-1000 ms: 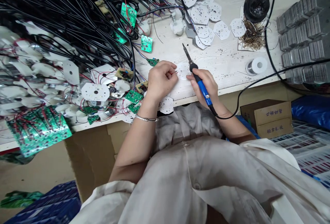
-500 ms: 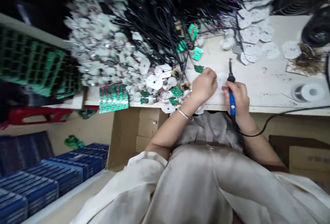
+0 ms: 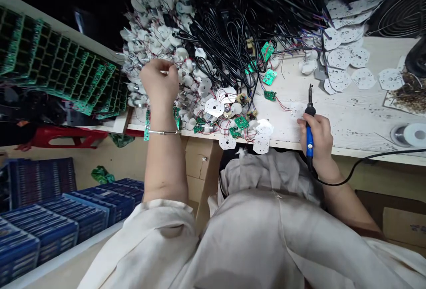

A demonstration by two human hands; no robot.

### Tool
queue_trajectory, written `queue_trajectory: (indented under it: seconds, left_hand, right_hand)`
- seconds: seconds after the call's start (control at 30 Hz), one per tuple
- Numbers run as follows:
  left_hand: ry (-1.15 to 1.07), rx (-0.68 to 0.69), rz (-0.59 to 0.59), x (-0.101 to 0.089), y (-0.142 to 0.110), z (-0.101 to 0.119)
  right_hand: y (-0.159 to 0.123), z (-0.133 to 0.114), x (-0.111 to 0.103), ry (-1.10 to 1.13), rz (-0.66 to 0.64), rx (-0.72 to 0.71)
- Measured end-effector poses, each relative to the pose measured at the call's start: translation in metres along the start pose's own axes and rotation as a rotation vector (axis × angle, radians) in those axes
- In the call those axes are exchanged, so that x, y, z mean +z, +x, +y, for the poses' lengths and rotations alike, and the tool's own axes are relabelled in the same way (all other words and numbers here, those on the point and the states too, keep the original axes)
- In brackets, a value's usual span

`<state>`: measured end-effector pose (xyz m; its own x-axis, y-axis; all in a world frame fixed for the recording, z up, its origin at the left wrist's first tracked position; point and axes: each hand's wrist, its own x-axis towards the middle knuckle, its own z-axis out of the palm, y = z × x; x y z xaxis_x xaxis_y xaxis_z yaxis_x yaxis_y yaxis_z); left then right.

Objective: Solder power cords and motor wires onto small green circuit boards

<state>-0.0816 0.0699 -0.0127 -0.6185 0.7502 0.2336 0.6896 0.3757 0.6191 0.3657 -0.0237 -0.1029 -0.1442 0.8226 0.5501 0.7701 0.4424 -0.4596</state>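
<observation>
My right hand (image 3: 317,136) is wrapped round the blue handle of a soldering iron (image 3: 309,133), whose tip points up and away over the table. My left hand (image 3: 160,80) is over the near side of a heap of white plastic parts with small metal motors and thin wires (image 3: 186,40). Its fingers are bent together in a pinch; what they hold, if anything, is hidden. Below that wrist, a green circuit board panel (image 3: 147,124) is partly covered by the arm. A small green circuit board (image 3: 270,96) with red wires lies left of the iron's tip.
Bundled black cables (image 3: 226,36) lie at the back. White perforated discs (image 3: 339,58) and a solder spool (image 3: 414,135) are on the right. Stacked green panels (image 3: 66,62) stand at far left, above blue boxes (image 3: 89,209). The iron's cord (image 3: 362,160) crosses the table's front edge.
My left hand has moved left from beside the small green circuit board to the heap of white parts. My right hand still holds the soldering iron. The view has shifted slightly.
</observation>
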Motion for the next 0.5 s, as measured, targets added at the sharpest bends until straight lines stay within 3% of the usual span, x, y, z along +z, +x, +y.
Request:
queue_trajectory:
  seconds: [0.23, 0.3, 0.37, 0.43, 0.5]
  left_hand:
    - [0.182, 0.096, -0.16, 0.023, 0.024, -0.015]
    - [0.102, 0.167, -0.159, 0.028, 0.034, -0.022]
    - [-0.027, 0.215, -0.073, 0.03, 0.047, -0.029]
    - [-0.198, 0.195, 0.017, 0.029, 0.06, -0.029]
    - [-0.384, 0.187, 0.036, 0.02, 0.072, -0.02]
  right_hand:
    - [0.0, 0.001, -0.001, -0.007, 0.002, -0.023]
    - [0.0, 0.002, 0.0, -0.002, -0.037, 0.011]
    - [-0.001, 0.002, 0.0, -0.004, -0.058, 0.026]
    - [-0.001, 0.002, 0.0, -0.01, -0.048, 0.013]
    - [0.0, 0.002, 0.001, -0.013, -0.029, -0.014]
